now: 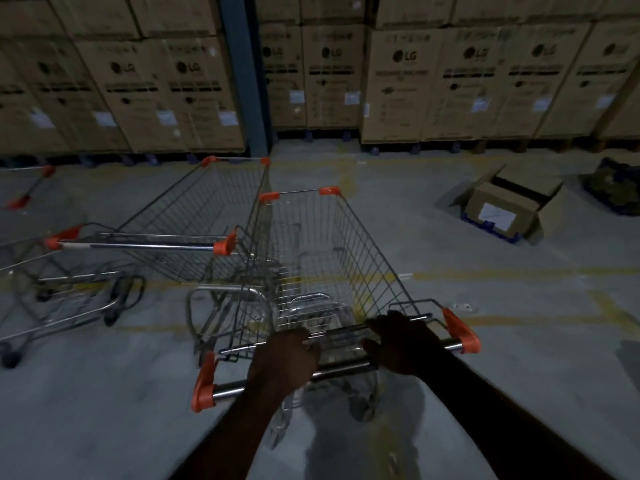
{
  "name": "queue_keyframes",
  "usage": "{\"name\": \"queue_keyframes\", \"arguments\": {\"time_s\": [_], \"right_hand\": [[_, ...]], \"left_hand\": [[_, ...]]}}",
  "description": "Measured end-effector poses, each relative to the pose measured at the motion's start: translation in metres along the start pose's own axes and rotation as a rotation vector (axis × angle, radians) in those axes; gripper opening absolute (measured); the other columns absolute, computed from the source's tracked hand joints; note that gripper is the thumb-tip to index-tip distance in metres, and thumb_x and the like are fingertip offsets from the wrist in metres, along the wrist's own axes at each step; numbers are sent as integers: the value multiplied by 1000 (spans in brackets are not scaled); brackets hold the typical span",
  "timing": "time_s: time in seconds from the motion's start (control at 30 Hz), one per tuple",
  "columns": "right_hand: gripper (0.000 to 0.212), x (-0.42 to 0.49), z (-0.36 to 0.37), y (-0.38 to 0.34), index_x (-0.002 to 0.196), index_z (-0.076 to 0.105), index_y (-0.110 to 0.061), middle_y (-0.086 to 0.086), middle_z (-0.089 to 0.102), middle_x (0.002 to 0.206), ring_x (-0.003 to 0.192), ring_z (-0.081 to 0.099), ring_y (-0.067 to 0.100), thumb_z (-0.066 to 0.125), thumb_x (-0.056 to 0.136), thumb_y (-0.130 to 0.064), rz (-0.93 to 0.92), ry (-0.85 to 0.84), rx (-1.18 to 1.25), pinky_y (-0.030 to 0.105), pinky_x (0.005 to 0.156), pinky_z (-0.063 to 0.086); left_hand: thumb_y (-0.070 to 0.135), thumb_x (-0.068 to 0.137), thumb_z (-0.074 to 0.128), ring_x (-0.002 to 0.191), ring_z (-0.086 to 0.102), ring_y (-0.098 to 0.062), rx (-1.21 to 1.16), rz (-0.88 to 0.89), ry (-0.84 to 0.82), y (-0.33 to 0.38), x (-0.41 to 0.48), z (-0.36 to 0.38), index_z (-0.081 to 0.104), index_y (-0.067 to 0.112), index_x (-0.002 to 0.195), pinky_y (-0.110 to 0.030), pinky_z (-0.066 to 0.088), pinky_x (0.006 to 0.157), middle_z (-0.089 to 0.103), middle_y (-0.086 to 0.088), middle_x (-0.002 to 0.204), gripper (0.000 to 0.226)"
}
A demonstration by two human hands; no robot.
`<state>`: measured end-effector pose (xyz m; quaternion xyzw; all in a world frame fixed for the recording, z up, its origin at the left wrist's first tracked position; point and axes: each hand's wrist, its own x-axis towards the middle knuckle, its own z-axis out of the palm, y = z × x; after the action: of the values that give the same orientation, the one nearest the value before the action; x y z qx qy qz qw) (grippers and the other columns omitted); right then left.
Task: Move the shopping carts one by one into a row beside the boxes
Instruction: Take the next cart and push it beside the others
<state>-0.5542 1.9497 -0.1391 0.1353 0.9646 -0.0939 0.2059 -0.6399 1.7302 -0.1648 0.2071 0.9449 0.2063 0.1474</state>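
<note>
The far side of the view is filled by stacked boxes [408, 81], set on pallets and parted by a blue pillar [244, 74]; this wall is taken as the line against which the row is to be built. Before it a grey floor [519, 358] is spread, marked with faint yellow lines [502, 273].

A cart [311, 258] is held in the middle of the view, its nose pointed toward the boxes but well short of them. A second cart [194, 209] is parked just to its left, the two baskets almost touching along their sides, so that a place next in the row appears to be aimed at. A third cart [31, 258] is seen at the left edge, turned at an angle and seemingly not lined up with the others. An open carton [502, 209] is left on the floor to the right, apart from the carts and clear of the likely path.

The bar [346, 367] of the held cart is gripped in two places. The left hand [284, 362] is wrapped over it left of centre, fingers curled round the tube. The right hand [401, 341] is closed over it nearer the right end, fingers reaching toward the basket wire. The wide two-handed hold is judged to be for steering, since the cart must be kept parallel to its neighbour.
</note>
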Motion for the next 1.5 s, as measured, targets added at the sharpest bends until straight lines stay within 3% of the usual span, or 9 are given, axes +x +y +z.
{"name": "queue_keyframes", "arguments": {"time_s": [0.2,0.33,0.43,0.57,0.77,1.1,1.27,1.4,1.5], "right_hand": [[69,-6,1,11,153,32,-26,9,41,152,138,40,28,27,98,-67,-83,-9,41,45,112,38],[93,-10,10,28,146,40,-21,16,53,142,128,51,31,9,81,-80,-146,38,65,43,103,48],[79,-18,14,46,152,33,-20,17,40,152,140,37,35,24,93,-71,-161,-36,85,46,112,38],[70,-32,19,74,148,41,-17,14,46,148,138,38,34,32,97,-64,-229,4,78,45,112,37],[68,-63,27,114,150,39,-18,11,45,149,139,37,30,31,99,-62,-269,9,16,43,113,36],[73,-138,60,157,150,36,-23,8,44,152,138,38,31,25,93,-67,-270,0,10,44,112,36],[77,-194,85,183,147,43,-25,6,48,149,135,43,29,22,88,-68,-294,36,-26,42,111,37],[79,-241,99,205,132,55,-28,7,61,134,124,55,29,15,77,-69,-342,104,-67,40,103,45],[70,-265,104,221,130,57,-27,5,62,133,123,56,28,25,83,-67,-392,99,-80,38,100,47]], "left_hand": [[51,94,46,115,63,-22,135,-117,65,29,-17,2,68,27,113,-36,51,95,69,3,121,37],[55,96,48,119,61,-21,121,-217,69,49,-35,11,66,32,119,-32,47,95,67,2,128,37],[59,96,49,121,59,-21,125,-270,60,69,-50,18,66,31,122,-31,45,97,67,2,128,42],[67,90,51,125,58,-18,66,-364,68,93,-73,35,63,38,128,-31,44,102,64,7,134,49],[66,88,54,115,63,-17,-13,-372,83,128,-103,65,67,36,120,-28,47,91,70,9,122,45],[73,72,36,100,65,-21,-77,-395,70,165,-176,111,64,32,101,-41,53,91,70,2,110,57],[76,70,38,114,63,-25,-111,-449,92,196,-238,140,63,35,116,-42,50,99,66,2,127,67],[67,81,45,118,61,-27,-81,-462,116,224,-289,165,62,34,125,-41,49,99,65,-2,130,57],[67,87,48,121,59,-26,-77,-507,129,243,-320,181,60,33,130,-40,47,98,63,-3,132,57]]}}
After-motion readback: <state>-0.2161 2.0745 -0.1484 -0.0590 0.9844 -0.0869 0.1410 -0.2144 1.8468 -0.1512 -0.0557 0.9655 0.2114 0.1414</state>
